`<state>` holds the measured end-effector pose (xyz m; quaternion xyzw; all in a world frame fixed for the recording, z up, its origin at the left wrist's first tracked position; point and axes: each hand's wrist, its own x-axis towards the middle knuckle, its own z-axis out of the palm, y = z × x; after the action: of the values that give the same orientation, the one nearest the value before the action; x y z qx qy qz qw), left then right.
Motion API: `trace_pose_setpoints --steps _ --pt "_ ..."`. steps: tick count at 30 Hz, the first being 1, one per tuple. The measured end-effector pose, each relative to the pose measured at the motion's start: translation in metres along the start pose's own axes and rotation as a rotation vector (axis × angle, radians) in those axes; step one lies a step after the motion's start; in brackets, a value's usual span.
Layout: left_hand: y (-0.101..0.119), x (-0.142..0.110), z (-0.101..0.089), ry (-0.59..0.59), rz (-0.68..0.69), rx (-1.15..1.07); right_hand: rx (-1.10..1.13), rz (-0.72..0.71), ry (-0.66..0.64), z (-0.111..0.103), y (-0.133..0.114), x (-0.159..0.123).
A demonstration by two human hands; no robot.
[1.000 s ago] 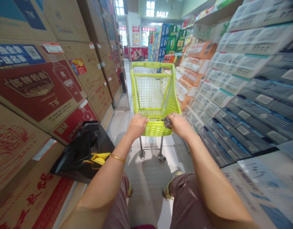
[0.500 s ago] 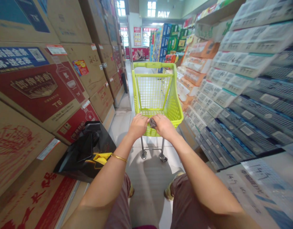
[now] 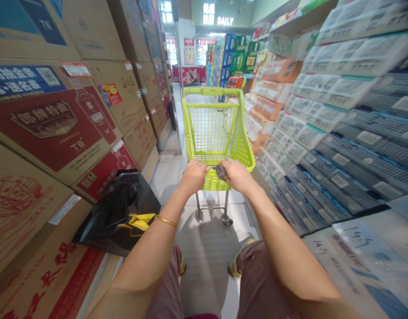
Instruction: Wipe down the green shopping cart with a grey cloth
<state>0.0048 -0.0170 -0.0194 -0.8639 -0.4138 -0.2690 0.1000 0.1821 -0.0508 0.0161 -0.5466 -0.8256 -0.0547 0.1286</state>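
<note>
In the middle of the aisle stands a lime-green shopping cart on grey metal legs with small wheels. My left hand, with fingers bent over, is closed on the cart's near edge at its left part. My right hand is closed around a crumpled dark grey cloth, which rests against the right part of that same near edge. The cart's mesh basket looks bare inside. My palms and the undersides of my fingers are hidden.
Stacked cardboard cartons wall the left side, with a black bag beside them. Wrapped packs rise in tiers on the right. A thin metal post stands left of the cart. Tiled floor lies between my feet.
My right hand has slid a little to the right along the cart's edge with the cloth, widening the gap between my hands. My left hand has stayed nearly in place.
</note>
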Motion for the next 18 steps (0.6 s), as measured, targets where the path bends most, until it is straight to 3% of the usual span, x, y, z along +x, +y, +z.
trace_pose_setpoints --steps 6,10,18 --pt "-0.002 0.001 -0.004 -0.022 0.017 0.02 0.026 -0.004 0.07 0.012 -0.024 0.01" --pt "-0.007 0.002 -0.01 -0.065 0.089 -0.017 0.092 -0.036 0.031 0.008 -0.015 0.008" --pt "-0.015 0.006 -0.017 -0.041 0.151 -0.133 0.235 -0.115 -0.04 -0.006 0.013 -0.008"
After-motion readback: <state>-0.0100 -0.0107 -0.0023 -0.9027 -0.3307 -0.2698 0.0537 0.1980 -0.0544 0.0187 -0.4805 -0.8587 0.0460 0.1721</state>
